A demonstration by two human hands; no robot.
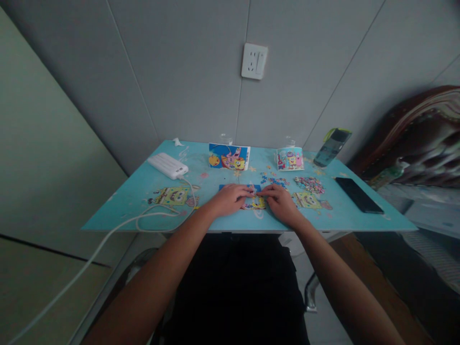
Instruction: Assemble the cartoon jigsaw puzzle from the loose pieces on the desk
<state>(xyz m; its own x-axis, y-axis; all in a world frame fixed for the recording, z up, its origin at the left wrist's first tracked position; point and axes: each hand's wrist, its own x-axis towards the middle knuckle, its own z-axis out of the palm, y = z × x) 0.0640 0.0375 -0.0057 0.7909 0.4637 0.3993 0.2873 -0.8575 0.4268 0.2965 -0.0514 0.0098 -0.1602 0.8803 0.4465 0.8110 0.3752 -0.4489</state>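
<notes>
Blue table (124, 206), fingers (245, 192) on jigsaw (256, 204)

Table (125, 206): top smooth, printed, with a low satin sheen. Picture puzzle (255, 203) and loose puzzle pieces (309, 184): printed cardboard by their look. Larger picture card (230, 157) and smaller picture card (290, 159): smooth printed paper or card. Power bank (168, 166): white plastic, smooth; its cable (89, 260) has a smooth plastic sheath. Phone (359, 195): dark, smooth, glassy face. Bottle (331, 148): see-through; plastic or glass cannot be told. Socket plate (254, 61): smooth white plastic. Wall (179, 72): matt, smooth panels. Headboard (434, 129): tufted, glossy, leather-like. Trousers (240, 287): matt black cloth. Curved leg (311, 292): shiny metal.
</notes>
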